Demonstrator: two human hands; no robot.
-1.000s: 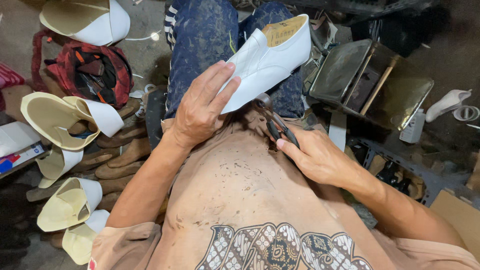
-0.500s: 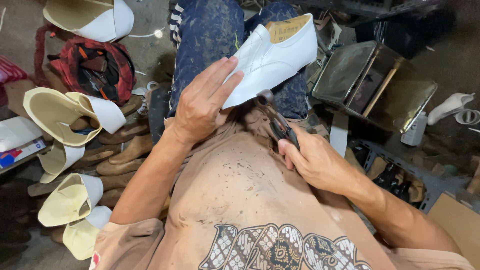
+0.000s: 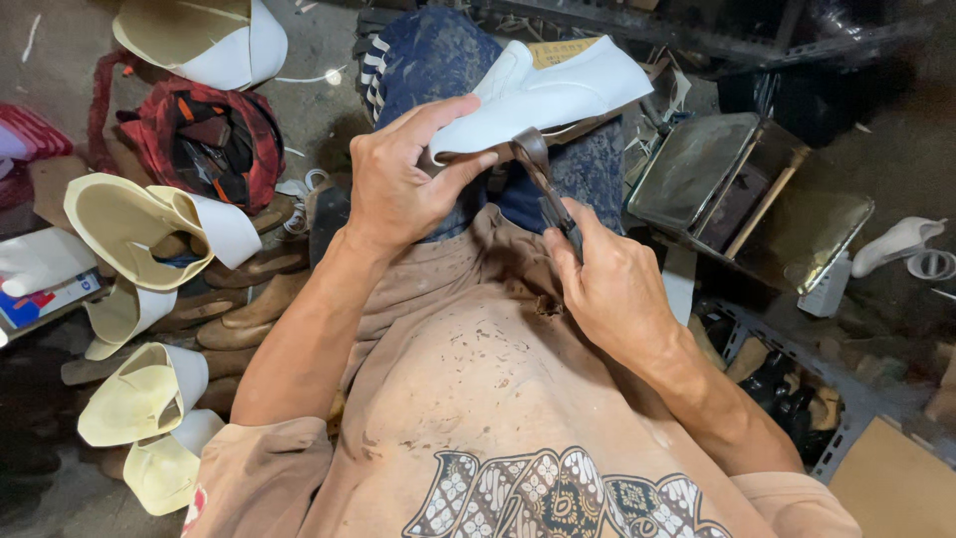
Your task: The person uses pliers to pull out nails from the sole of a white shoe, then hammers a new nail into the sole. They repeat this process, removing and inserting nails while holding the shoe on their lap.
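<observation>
I see the white shoe [image 3: 543,95] lying across my lap on the blue trousers [image 3: 438,60], long axis running from the near-left end up and away to the far-right end. My left hand [image 3: 403,179] is clamped on the near-left end, thumb on the underside edge, fingers wrapped over the top, so the shoe extends up and right from that grip. My right hand [image 3: 612,289] is wrapped shut on the handles of the dark pincers [image 3: 543,179], which point up and left from the fist; their head meets the shoe's lower edge just right of my left thumb. Whether the pincer head is actually biting the edge, I can't tell. Left hand is the nearer one to the shoe body, right only reaches it through the tool. Past the shoe's far end, to the right, sits a metal tray [image 3: 697,169]. Left of my left arm, well apart, lie cream-and-white uppers [image 3: 139,224].
</observation>
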